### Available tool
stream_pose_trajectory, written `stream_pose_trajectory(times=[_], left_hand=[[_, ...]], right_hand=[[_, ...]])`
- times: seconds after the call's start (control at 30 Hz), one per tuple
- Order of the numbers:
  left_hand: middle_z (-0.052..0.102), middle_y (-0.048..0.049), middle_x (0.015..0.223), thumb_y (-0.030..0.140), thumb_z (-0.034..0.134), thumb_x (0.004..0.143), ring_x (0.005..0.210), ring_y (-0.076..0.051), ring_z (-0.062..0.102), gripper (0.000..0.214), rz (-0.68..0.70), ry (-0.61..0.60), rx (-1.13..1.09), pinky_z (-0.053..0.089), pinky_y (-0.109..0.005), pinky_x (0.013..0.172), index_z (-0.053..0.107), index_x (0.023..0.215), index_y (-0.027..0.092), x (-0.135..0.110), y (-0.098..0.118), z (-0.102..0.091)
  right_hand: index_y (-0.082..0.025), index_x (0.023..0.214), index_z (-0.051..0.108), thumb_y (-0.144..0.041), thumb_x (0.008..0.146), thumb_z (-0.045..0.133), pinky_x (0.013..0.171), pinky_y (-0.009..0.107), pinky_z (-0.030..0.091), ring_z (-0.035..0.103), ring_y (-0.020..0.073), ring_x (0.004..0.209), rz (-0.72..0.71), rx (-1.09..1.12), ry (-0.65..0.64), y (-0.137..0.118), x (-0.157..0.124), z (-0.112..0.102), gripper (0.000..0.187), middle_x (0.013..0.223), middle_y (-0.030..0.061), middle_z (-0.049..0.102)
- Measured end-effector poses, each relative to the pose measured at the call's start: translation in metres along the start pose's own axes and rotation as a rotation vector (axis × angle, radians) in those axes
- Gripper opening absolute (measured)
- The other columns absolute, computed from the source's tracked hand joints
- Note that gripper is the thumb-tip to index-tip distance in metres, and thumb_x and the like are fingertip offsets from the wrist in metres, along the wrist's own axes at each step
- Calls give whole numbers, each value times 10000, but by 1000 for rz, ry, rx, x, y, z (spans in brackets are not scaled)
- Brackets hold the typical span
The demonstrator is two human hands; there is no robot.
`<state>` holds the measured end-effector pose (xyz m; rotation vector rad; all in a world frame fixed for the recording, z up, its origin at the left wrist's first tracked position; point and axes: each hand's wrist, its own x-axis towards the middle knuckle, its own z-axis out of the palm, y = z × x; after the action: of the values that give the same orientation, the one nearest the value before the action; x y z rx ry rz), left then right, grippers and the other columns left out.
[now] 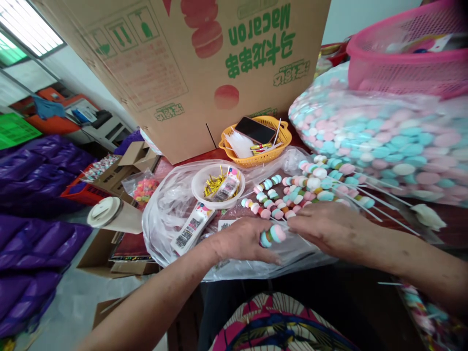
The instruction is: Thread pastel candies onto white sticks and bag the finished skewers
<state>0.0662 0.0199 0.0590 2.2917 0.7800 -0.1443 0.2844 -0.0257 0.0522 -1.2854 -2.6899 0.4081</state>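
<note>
Candy skewer (273, 236) in left hand (244, 239), near right hand (325, 226)

left hand (246, 239): curled | right hand (323, 226): back upward | forearms (161, 295): slanting inward | hands: near each other

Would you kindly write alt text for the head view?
A person's left hand holds a few pastel sweets, the right hand close beside it. Beyond are loaded skewers, a white bowl and a large cardboard box.
</note>
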Motion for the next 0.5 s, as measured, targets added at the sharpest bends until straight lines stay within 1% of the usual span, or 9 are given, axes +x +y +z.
stream_pose_trajectory(times=[0.03,0.1,0.13,0.2,0.27,0.33,0.37,0.43,0.5], left_hand=[[663,-42,1063,495,706,699,926,-220,609,581,-2,50,-2,454,-303,796,546,1184,219,-4,1,-4],[597,-96,1226,483,724,682,1077,-280,562,738,-73,180,135,414,-395,918,429,1306,222,-13,5,-10],[571,-118,1263,461,729,682,1124,-306,536,758,-124,235,237,377,-444,964,403,1323,218,-17,7,-10],[577,-140,1244,377,712,714,1138,-325,524,676,-203,286,400,326,-502,1002,420,1298,202,-24,11,-6],[623,-135,1142,287,650,765,1074,-310,561,487,-258,241,412,366,-485,966,495,1212,174,-28,10,0],[657,-101,991,271,613,777,948,-276,600,305,-287,139,276,444,-411,855,577,1057,157,-29,6,5],[658,-72,922,289,614,771,881,-250,606,245,-285,78,170,464,-364,790,599,979,160,-29,2,5],[636,-12,817,330,643,734,777,-195,590,210,-249,-38,-55,463,-289,699,614,873,175,-28,-5,4],[607,25,761,320,673,696,734,-154,561,213,-190,-140,-254,447,-245,671,620,850,183,-28,-10,3]], right_hand=[[-185,725,561,-147,849,407,528,241,257,497,130,575,7,36,15,2,0,-1,201,637,7,580],[-189,710,523,-228,909,348,534,231,290,469,120,572,21,200,12,5,-3,-2,268,629,-6,544],[-189,690,497,-278,930,325,534,226,303,454,114,566,38,306,-9,6,-4,-2,309,620,-14,521],[-191,654,443,-360,944,309,521,216,319,435,105,545,104,530,-83,7,-6,-1,361,585,-28,479],[-194,643,414,-398,943,312,502,209,320,424,100,514,164,694,-176,8,-6,1,377,539,-42,450],[-192,637,416,-401,939,324,497,207,308,415,97,511,145,686,-176,8,-6,3,378,533,-46,435],[-189,636,429,-388,938,331,505,208,302,415,96,525,107,618,-141,9,-6,2,375,548,-43,437],[-182,641,474,-336,937,341,517,211,287,419,96,545,8,427,-50,10,-8,-1,359,580,-36,456],[-183,679,539,-266,931,350,525,223,280,445,104,550,-74,228,10,10,-10,-6,326,590,-27,498]])
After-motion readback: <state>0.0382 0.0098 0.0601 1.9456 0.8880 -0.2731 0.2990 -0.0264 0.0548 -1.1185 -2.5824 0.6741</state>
